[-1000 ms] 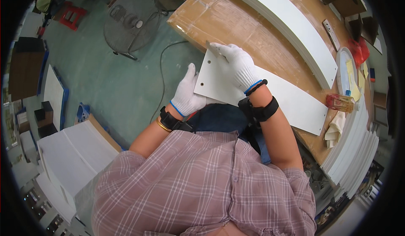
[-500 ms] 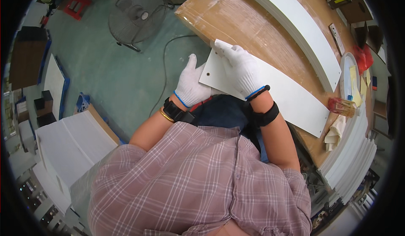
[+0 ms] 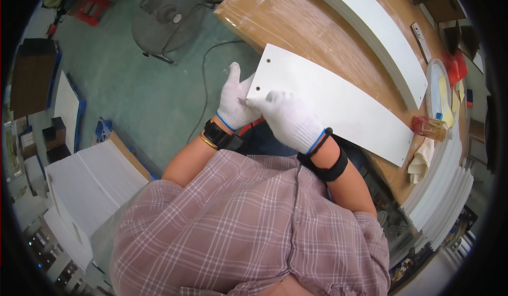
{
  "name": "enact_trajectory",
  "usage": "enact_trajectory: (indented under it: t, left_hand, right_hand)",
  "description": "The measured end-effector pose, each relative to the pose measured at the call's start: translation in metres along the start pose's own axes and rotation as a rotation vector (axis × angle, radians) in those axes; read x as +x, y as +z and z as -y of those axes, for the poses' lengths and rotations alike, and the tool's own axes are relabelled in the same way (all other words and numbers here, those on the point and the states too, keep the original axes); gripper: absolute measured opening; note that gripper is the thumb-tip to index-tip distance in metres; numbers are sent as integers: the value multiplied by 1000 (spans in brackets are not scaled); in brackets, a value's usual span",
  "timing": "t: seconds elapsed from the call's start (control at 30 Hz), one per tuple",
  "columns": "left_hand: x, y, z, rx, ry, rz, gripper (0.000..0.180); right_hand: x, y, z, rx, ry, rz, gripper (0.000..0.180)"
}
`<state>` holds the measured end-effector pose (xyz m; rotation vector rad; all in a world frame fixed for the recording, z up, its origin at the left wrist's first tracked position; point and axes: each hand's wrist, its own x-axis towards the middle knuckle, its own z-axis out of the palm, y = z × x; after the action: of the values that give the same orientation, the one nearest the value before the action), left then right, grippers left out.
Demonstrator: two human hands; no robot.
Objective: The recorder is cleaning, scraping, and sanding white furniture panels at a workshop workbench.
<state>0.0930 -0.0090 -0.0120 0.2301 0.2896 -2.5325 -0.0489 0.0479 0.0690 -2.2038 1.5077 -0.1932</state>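
Note:
A long white board (image 3: pixel 328 103) lies aslant on the wooden table, its left end reaching past the table's edge toward me. Two small dark-ringed holes show near that end. My left hand (image 3: pixel 234 99), in a white knit glove, supports the board's left end. Its thumb points up beside the edge, and its other fingers are partly hidden beneath. My right hand (image 3: pixel 290 117), gloved too, is closed at the board's near left corner. A small, thin, greyish blade-like piece (image 3: pixel 242 101) sticks out from its fingertips; most of it is hidden.
Farther along the table (image 3: pixel 296 23) rests a stack of long white boards (image 3: pixel 365 26). A jar (image 3: pixel 428 128), a cloth (image 3: pixel 420 161) and a white oval dish (image 3: pixel 436 87) stand at right. On the floor are a fan (image 3: pixel 169 18) and, left, a white panel stack (image 3: pixel 95 171).
My right hand has moved from the board's far left edge down to its near corner, uncovering the second hole. The blade-like piece now shows. My left hand stays at the board's end.

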Motion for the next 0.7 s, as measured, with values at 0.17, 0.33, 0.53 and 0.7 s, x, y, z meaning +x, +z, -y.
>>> enact_trajectory:
  t: [0.17,0.33,0.53,0.7]
  left_hand:
    - [2,7,-6,209,46,-64,77]
    - [16,-8,-58,1152,39,-338,43]
    - [24,33,-64,1550,-71,-369,42]
    - [30,38,-63,1820,8,-160,41]
  right_hand:
    - [-58,-17,-22,505,77,-205,42]
    - [-141,9,-74,252,768,-653,38]
    - [-111,12,-28,296,719,-584,30]
    - [-37,26,9,228,455,-388,36]
